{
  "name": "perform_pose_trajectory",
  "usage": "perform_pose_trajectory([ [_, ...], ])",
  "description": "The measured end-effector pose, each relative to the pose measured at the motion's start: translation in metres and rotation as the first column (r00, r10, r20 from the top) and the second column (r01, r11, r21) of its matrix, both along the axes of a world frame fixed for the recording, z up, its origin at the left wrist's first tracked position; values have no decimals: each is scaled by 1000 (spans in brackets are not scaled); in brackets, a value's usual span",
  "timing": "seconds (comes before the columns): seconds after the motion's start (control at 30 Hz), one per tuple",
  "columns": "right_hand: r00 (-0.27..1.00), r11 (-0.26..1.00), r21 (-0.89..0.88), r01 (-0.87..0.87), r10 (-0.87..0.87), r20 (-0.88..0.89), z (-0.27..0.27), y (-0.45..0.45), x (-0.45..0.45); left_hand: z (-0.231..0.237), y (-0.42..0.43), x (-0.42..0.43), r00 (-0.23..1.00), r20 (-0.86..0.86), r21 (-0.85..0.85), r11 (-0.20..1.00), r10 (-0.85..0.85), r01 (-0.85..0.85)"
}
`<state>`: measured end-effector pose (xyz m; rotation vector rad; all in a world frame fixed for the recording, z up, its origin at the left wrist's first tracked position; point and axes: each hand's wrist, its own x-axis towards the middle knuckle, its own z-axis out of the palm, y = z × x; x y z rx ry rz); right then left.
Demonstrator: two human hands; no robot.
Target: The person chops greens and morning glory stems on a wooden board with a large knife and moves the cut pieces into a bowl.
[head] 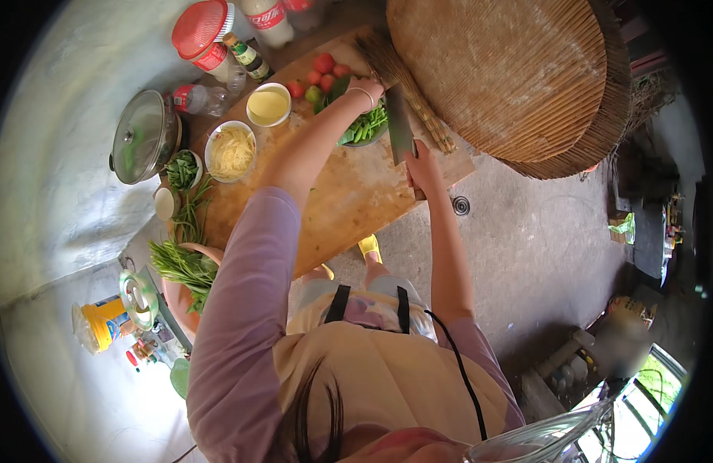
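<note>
My right hand [423,166] is closed around the handle of a cleaver [399,124], its broad blade pointing away from me beside the greens. My left hand [366,90] reaches over a bowl of cut green vegetables [368,125]; its fingertips are partly hidden, so what they touch is unclear. Dark green leaves and several tomatoes [324,62] lie just left of that hand. On the wooden table [333,214], further left, stand a bowl of pale yellow shreds [232,151], a bowl of yellow liquid [269,105] and a small bowl of chopped greens [181,169].
A bundle of thin stalks [414,87] lies right of the cleaver, near a large round woven lid [507,75]. A glass-lidded pan [139,137], plastic bottles [200,99] and a sauce bottle [249,58] line the wall side. Leafy stems [185,269] fill a basin at the left.
</note>
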<state>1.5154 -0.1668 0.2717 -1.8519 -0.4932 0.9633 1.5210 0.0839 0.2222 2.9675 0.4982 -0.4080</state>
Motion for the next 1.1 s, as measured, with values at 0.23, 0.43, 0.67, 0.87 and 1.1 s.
perform_pose_trajectory([
  [0.23,995,994,61,92,-90,-31,-1,-50,-13,-6,2,12,995,39,-54,994,-92,94],
  [0.43,996,992,103,77,-70,-63,10,-71,-26,13,19,8,994,99,-223,972,-49,70],
  [0.67,968,985,175,-10,53,-245,11,-129,-54,126,30,-96,740,564,-579,815,368,36],
  [0.87,886,983,148,-112,166,-433,4,-110,-99,127,-85,-340,479,485,-796,596,731,-103],
  [1.1,790,846,155,-511,533,-304,-18,-28,-110,61,-311,-553,-54,-134,-991,-135,989,-15],
])
